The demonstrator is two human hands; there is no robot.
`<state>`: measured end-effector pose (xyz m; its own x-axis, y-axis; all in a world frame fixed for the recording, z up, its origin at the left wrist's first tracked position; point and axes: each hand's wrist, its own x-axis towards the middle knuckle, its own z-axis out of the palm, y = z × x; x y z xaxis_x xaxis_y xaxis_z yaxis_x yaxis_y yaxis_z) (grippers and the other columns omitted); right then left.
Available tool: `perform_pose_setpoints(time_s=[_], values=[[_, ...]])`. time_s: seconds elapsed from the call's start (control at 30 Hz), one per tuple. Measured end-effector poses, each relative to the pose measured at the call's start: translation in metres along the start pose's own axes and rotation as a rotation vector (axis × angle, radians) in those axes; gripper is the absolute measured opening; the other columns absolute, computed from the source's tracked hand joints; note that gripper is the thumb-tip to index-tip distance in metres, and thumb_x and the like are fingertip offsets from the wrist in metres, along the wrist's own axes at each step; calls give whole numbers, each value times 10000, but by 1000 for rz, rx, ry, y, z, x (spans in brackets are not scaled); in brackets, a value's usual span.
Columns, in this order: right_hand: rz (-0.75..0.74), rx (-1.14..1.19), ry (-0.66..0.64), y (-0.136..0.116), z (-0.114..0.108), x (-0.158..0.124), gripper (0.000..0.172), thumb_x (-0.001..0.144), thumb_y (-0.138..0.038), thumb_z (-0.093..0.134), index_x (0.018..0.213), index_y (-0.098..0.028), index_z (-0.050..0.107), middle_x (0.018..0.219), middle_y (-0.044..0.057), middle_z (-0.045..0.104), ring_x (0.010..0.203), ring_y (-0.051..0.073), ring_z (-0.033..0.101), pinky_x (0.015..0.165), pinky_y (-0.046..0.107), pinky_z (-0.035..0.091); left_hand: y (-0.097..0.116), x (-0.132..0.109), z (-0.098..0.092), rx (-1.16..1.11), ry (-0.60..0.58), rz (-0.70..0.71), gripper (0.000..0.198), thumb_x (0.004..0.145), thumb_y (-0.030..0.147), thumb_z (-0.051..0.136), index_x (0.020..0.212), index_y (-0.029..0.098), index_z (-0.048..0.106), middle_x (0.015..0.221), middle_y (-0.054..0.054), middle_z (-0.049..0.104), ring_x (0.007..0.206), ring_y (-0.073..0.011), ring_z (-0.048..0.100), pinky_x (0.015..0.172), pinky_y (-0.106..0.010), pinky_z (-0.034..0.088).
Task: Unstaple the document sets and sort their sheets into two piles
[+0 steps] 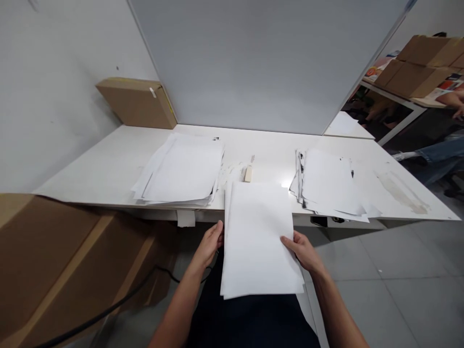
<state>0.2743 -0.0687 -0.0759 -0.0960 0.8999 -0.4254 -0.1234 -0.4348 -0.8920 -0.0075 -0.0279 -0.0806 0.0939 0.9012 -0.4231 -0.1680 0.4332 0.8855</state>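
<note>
A stack of white paper sheets [261, 237] hangs over the front edge of the table, its far end lying on the tabletop. The layers on its left side and lower corners are slightly uneven. My right hand [302, 249] pinches the right edge, thumb on top and fingers underneath. Beside the left edge is my left hand [210, 241], thumb raised and apart from the fingers, not closed around the paper. Its fingertips are partly hidden, so contact with the edge is unclear.
On the white table [90, 154] lie a left paper pile [184, 166] and a right paper pile [329, 181] with dark-marked edges. A small wooden block [248, 173] sits between them. A cardboard box [136, 102] stands at back left. Another person's hand [453, 99] shows at far right.
</note>
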Motion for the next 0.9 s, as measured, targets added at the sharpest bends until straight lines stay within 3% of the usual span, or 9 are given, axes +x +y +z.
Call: perform_pose_setpoints(time_s=[0.07,0.23,0.43,0.57,0.63,0.7,0.8,0.9], values=[[-1,-87,47,5,1,-3,381,752,-494,609,946,-169,658,802,46,705,685,208,631,636,307,489,-1,4,12,-192,-58,-34,499,728,544,605,998,124,617,867,-98,698,809,-216,652,748,-333,508],[-50,-245,282,16,-11,-2,422,768,-562,536,817,-159,654,742,38,676,680,203,600,595,269,462,-2,7,28,-346,11,-28,459,701,461,677,1008,123,632,923,-108,704,866,-218,660,792,-317,519],[-225,-87,658,7,-79,-10,402,698,-529,625,925,-197,639,786,5,681,688,172,594,580,239,457,19,-17,-13,-118,158,157,500,661,502,691,991,130,642,839,-81,707,780,-217,667,610,-260,541],[-275,-13,755,-12,-106,-21,402,660,-484,671,955,-214,642,784,-7,684,666,158,595,560,230,462,53,-44,-34,-230,322,356,487,586,485,752,956,184,655,849,-38,709,821,-179,655,645,-215,548],[-275,19,724,-17,-101,-22,395,644,-469,685,942,-214,645,768,-5,683,657,162,598,549,234,463,68,-51,-32,-318,384,448,493,559,486,767,955,215,656,875,-16,709,848,-157,648,694,-201,545],[-261,53,671,-16,-86,-18,356,635,-450,698,902,-219,648,757,-8,685,645,162,599,547,235,464,74,-49,-22,-350,373,463,486,571,488,758,966,225,655,904,-16,707,872,-161,643,737,-222,543],[-216,89,542,-8,-54,-9,304,658,-437,693,873,-228,645,783,-4,700,653,170,612,564,244,473,67,-35,2,-263,248,344,472,634,496,709,999,204,648,899,-47,703,863,-193,641,750,-275,538],[-161,98,385,2,-23,-2,345,712,-462,647,956,-219,635,840,28,716,710,215,644,605,288,493,48,-16,25,-29,99,262,441,723,508,618,1017,179,631,863,-53,689,817,-193,626,719,-278,508]])
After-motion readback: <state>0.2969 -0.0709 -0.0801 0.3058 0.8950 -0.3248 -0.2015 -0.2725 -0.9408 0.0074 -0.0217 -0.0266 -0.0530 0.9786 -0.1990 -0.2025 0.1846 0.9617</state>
